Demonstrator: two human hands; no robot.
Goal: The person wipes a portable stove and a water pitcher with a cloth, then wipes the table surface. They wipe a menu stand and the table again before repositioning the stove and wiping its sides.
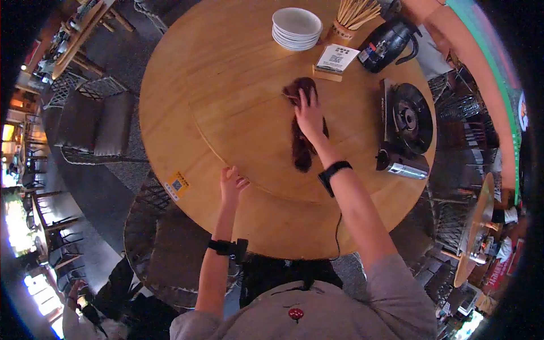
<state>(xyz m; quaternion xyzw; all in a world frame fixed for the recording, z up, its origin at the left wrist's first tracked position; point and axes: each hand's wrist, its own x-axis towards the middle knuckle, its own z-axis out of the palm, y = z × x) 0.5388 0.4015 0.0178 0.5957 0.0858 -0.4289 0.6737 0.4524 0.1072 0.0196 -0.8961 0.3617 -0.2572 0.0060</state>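
Note:
On the round wooden table point(181, 73), a dark red cloth point(302, 156) lies bunched in a long, crumpled strip. My right hand point(310, 119) is on the cloth from above, its fingers laid over the bunched upper part. Beneath the palm the cloth is partly hidden. My left hand point(233, 185) is by the curved rim of the turntable point(211, 146), palm up, with loosely bent fingers apart and nothing visible in them. A black band sits on each wrist.
Stacked white plates point(297, 28), a chopstick holder point(341, 33), a QR-code card stand point(334, 60) and a black jug point(389, 45) stand at the far side. A portable gas stove point(409, 118) occupies the right edge. Wicker chairs point(93, 122) surround the table.

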